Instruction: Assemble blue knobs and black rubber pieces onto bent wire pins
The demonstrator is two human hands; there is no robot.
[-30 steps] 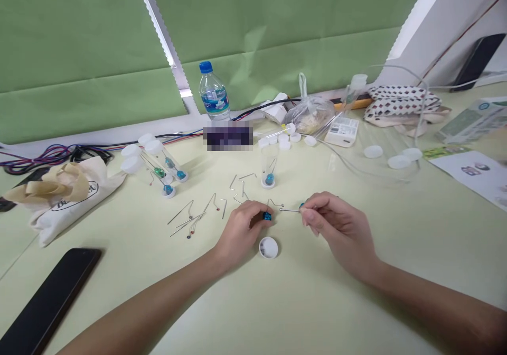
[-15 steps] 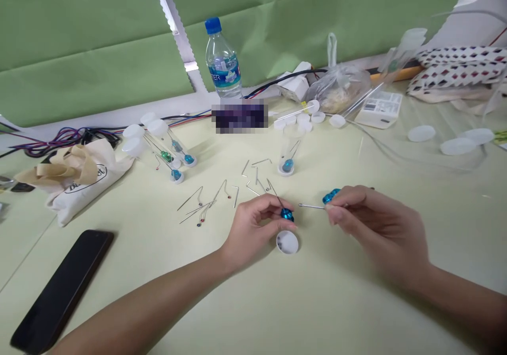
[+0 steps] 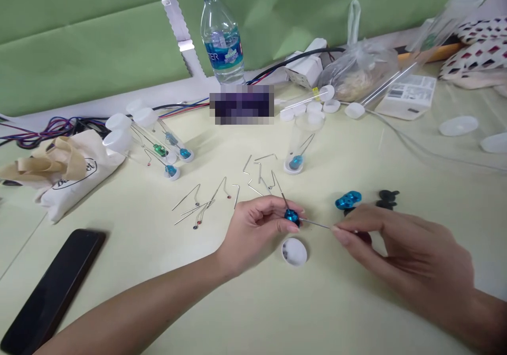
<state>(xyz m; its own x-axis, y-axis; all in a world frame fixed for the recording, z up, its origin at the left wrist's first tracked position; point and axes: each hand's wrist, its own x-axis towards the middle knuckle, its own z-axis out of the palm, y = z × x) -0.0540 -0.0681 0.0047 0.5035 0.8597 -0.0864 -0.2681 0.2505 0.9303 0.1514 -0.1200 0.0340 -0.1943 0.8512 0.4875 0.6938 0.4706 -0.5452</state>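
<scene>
My left hand (image 3: 253, 228) is closed, pinching a small shiny blue metal part (image 3: 291, 216) between thumb and fingers. A thin bent wire rod (image 3: 280, 188) rises from this part towards the upper left. My right hand (image 3: 412, 254) is closed on a thin, straight metal hex key (image 3: 319, 224); its far end is hidden in the fingers. The key's tip meets the right side of the blue part. Just below the left fingertips lies a small white cap (image 3: 294, 252) with tiny dark pieces in it. More blue metal parts (image 3: 348, 200) sit beyond my right hand.
Several bent wires (image 3: 202, 207) and L-shaped keys (image 3: 259, 173) lie beyond my left hand. Clear tubes with blue parts (image 3: 170, 170) stand at the left, another tube (image 3: 303, 143) near the middle. Black pieces (image 3: 386, 199), a phone (image 3: 53, 291) and a water bottle (image 3: 222, 38) surround the area.
My right hand has moved right and down, and the hex key's tip now meets the blue part. More blue and black pieces show behind that hand. The view has shifted closer.
</scene>
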